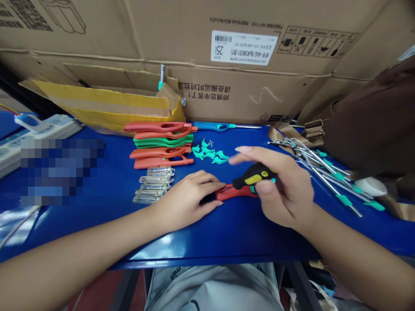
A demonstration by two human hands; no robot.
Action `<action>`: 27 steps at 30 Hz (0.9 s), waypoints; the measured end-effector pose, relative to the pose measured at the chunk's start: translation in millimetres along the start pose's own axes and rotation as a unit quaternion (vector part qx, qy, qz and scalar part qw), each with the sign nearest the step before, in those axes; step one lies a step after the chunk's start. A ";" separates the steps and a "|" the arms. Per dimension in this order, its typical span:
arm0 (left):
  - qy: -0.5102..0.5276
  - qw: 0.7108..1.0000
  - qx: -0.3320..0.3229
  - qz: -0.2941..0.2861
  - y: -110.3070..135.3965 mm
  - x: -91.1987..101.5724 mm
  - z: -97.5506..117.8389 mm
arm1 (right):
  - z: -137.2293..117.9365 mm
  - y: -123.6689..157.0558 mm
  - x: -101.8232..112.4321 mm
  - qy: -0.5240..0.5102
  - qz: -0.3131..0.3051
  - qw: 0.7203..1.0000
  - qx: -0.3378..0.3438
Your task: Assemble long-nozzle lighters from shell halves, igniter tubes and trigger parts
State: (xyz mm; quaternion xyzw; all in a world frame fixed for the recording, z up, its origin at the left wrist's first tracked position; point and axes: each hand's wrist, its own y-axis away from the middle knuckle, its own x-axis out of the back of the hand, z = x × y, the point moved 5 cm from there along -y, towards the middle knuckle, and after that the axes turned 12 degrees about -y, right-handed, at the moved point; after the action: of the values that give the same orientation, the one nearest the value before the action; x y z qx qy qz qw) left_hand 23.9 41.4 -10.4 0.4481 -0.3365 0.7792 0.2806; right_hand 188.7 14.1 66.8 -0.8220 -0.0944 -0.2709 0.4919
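My left hand (186,201) rests over a red plastic lighter body (235,192) on the blue table top (136,233), with its fingers gripping the body's near end. My right hand (282,185) holds a black-and-yellow screwdriver (253,176), its tip hidden at the red body. Just beyond lie loose mint-green plastic parts (209,153). Red and green lighter bodies (162,144) are stacked at the back. Several metal lighter parts (152,185) sit beside my left hand. Several metal rods with green collars (333,175) lie to the right.
Large cardboard cartons (243,90) stand behind the table, with a yellow-taped flap (103,103) at the back left. A blue long lighter (220,126) lies along the back. A power strip (39,138) sits at left, a blurred patch beside it. Brown fabric (366,116) and a tan strap (288,134) lie right.
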 end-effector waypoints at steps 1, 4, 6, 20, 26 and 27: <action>-0.001 1.000 0.000 0.000 -0.1 -0.2 0.0 | 0.2 -0.3 -1.4 -0.023 -0.015 1.000 -0.010; -0.001 1.000 0.000 0.000 -0.7 -0.5 0.1 | -0.9 -1.4 -1.4 -0.062 -0.025 0.997 -0.023; 0.002 1.000 -0.002 0.001 -0.9 -0.6 0.2 | -3.1 -1.8 2.0 -0.048 -0.013 0.999 -0.009; -0.007 1.000 0.000 -0.004 -1.5 0.1 1.0 | -4.0 -1.9 7.0 0.018 0.023 0.999 0.031; -0.021 1.000 -0.004 0.003 -0.9 1.3 1.8 | 7.7 2.9 2.7 -0.056 -0.002 0.997 -0.047; -0.022 1.000 -0.003 0.003 -0.9 1.2 1.9 | 9.4 3.5 1.3 -0.074 -0.006 0.995 -0.059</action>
State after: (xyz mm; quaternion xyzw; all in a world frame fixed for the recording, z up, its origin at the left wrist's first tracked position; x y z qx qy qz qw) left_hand 25.0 40.7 -8.4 0.4630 -0.3460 0.7692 0.2725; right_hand 194.6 20.3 61.3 -0.8671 -0.1198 -0.2172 0.4321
